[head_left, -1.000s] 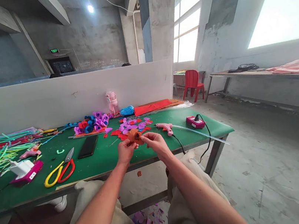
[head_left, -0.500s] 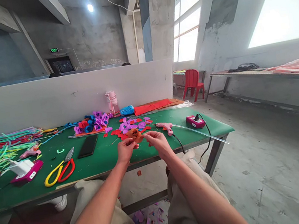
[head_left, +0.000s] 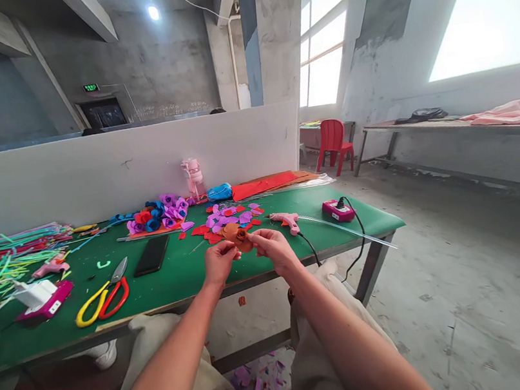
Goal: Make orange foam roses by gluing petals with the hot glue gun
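Between my two hands is an orange-brown paper flower (head_left: 237,233) with a rolled centre, held above the table's front edge. My left hand (head_left: 220,265) pinches its left side, and my right hand (head_left: 271,246) pinches its right side. Just beyond it lie loose purple petals (head_left: 224,218) and red petals (head_left: 208,234). To the right of my right hand, a pink glue gun (head_left: 286,221) rests on the green table (head_left: 191,257) with a clear glue stick (head_left: 343,231) projecting behind it.
Scissors (head_left: 104,298), a black phone (head_left: 152,255) and a pile of finished paper flowers (head_left: 160,214) lie on the left. A pink bottle (head_left: 194,180) stands by the white partition (head_left: 138,167). A magenta power socket (head_left: 338,210) sits at right, its cord hanging over the edge.
The flower has turned in my fingers, its rolled centre shifting to the right and a broad petal showing on its left. Both hands keep their pinch. The view has shifted slightly.
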The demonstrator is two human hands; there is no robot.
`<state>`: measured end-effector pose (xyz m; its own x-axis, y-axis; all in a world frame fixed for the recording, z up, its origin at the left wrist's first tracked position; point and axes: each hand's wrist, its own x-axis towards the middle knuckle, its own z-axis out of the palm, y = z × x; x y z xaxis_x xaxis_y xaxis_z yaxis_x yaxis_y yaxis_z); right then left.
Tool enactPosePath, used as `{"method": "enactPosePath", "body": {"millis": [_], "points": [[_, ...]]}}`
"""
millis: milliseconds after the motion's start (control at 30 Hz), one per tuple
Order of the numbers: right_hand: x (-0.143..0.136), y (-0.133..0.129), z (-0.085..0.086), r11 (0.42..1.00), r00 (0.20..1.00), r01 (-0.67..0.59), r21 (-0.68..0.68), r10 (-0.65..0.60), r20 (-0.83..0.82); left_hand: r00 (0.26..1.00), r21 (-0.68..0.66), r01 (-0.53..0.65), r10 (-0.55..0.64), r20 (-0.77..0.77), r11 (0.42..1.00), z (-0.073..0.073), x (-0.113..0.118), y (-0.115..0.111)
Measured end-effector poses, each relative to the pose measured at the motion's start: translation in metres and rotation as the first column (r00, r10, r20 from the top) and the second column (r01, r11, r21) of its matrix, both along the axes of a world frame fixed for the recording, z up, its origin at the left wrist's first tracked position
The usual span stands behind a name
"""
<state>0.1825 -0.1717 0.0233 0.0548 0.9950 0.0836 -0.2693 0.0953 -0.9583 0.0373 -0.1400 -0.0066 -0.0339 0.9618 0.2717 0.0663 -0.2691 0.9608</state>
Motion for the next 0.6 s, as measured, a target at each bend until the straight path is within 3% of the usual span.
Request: {"method": "enactPosePath", "body": {"millis": [400, 600], "points": [[0.0021, 0.0015, -0.0024, 0.999, 0.997, -0.051, -0.005, 0.051, -0.054, 0.996, 0.052, 0.075, -0.072, -0.053, 0.996, 0.0, 0.0001, -0.0004], [0.0062, 0.0018, -0.0011, 0.999, 0.997, -0.013, 0.031, 0.015, -0.075, 0.996, 0.045, 0.088, -0.086, -0.037, 0.995, -0.0007, 0.0005, 0.0002]]}}
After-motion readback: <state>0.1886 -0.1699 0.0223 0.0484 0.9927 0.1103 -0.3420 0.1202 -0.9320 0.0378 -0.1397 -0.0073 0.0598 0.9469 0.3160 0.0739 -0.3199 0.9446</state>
